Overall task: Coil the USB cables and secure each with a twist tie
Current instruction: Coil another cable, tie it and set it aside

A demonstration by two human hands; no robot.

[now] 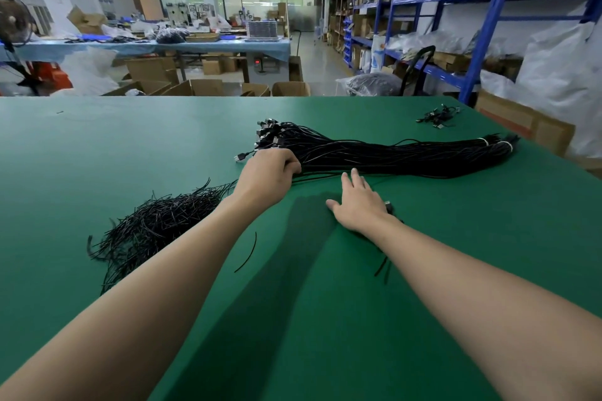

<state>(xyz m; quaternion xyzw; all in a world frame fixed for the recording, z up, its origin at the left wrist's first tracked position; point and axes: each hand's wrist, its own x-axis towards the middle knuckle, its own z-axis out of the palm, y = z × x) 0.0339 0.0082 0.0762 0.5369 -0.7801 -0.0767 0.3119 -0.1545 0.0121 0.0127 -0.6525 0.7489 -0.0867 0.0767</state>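
Long bundle of black USB cables lies across the green-matted bench, running from mid-bench toward the right edge. Silver plug ends fan out at its left end; white bands cinch the right end.

Left hand is at the plug end, fingers curled down into the bundle's near side, gripping cables there. I can't tell how many strands it holds.

Right hand is palm down on the mat just in front of the bundle, fingers straight and spread, fingertips near a loose strand at the bundle's near edge. It holds nothing that I can see. A silver-tipped black plug pokes out at its right side, touching the hand.

Loose heap of thin black twist ties sits left of the left forearm, toward the left edge. One stray curved tie lies between the forearms. A few more black strands show under the right forearm.

Small tangle of black cables with plugs sits near the far right corner, well apart from the bundle.
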